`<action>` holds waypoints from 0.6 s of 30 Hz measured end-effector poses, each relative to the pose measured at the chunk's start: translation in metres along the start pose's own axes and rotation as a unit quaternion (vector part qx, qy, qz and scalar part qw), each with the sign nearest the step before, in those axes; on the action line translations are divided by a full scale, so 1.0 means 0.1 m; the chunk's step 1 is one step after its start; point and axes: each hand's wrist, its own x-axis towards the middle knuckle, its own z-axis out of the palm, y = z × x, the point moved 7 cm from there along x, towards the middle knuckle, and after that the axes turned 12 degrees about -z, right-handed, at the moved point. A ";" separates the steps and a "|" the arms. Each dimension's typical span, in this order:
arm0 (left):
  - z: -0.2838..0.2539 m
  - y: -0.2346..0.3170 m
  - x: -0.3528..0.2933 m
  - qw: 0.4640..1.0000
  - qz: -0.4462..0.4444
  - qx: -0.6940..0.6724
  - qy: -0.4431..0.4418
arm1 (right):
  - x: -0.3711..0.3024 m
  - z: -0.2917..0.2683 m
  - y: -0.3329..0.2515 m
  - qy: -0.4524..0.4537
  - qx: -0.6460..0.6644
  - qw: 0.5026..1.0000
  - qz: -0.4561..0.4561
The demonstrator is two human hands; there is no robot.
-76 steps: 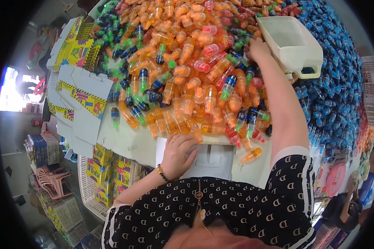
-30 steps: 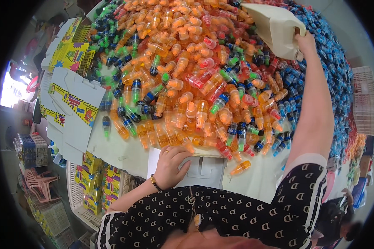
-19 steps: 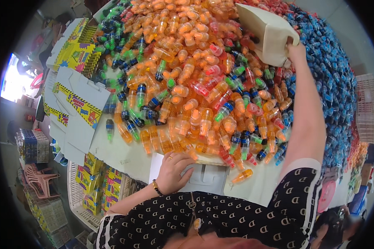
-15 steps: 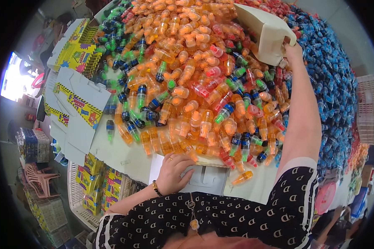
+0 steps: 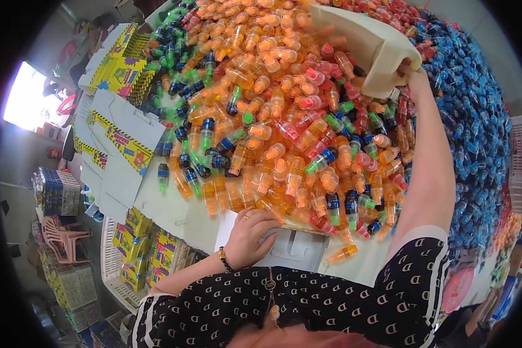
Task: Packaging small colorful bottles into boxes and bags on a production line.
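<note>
My right hand (image 5: pixel 413 80) grips the handle of a cream plastic jug-shaped scoop (image 5: pixel 383 64) at the far right of the bottle pile. Its wide end lies over the orange-capped bottles (image 5: pixel 267 43), which partly hide it. My left hand (image 5: pixel 252 235) lies at the near edge of the pile, fingers stretched and thumb apart, over a pale carton (image 5: pixel 298 250) with a slotted flap. Little bottles of orange liquid (image 5: pixel 235 200) sit right beyond its fingertips. Green bottles with dark caps (image 5: pixel 351 209) and red ones are mixed in. A single orange bottle (image 5: pixel 342 253) lies apart, right of the carton.
Blue bottles (image 5: pixel 472 133) form a big heap on the right. Flattened yellow and grey display boxes (image 5: pixel 122 136) lie at the left. Below them stands a white crate (image 5: pixel 113 272) with yellow packs. A pink plastic chair (image 5: pixel 64 238) and a bright screen (image 5: pixel 32 95) are further left.
The scoop has turned, its wide end swinging left over the orange bottles. My left hand stays on the carton edge. The whole view has shifted slightly.
</note>
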 end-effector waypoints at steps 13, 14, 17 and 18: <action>-0.03 0.05 -0.03 0.998 -0.002 0.033 0.059 | -0.90 -0.26 -1.09 -0.105 -0.101 0.988 -0.050; -0.03 0.06 -0.04 0.998 -0.006 0.038 0.058 | -0.98 -0.28 -1.19 -0.100 -0.131 0.984 -0.063; -0.01 0.03 -0.06 0.997 -0.010 0.041 0.062 | -1.18 -0.36 -1.47 -0.100 -0.184 0.973 -0.096; 0.00 0.01 -0.06 0.997 -0.008 0.037 0.064 | -1.24 -0.39 -1.57 -0.105 -0.209 0.965 -0.117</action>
